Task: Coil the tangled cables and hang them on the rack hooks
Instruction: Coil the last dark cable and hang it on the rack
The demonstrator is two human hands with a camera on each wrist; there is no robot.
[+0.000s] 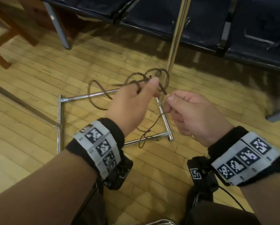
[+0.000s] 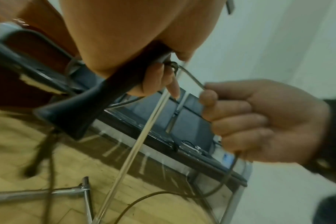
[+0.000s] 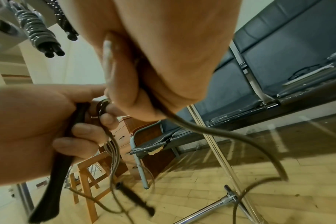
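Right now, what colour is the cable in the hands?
Dark brown. The cable shows best in the head view, looped against the pale wooden floor.

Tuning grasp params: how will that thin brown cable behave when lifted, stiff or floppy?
Likely floppy: the cable sags in loose loops from the left hand. Probably light: the right hand holds it with just a pinch. May snag, since slack trails over the rack base.

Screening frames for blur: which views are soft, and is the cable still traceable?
Head view: left hand and cable loops motion-smeared, right hand sharper. Left wrist view: heavy blur, palm fills the top, cable traceable. Right wrist view: fisheye bends the rack pole; dangling plug smeared.
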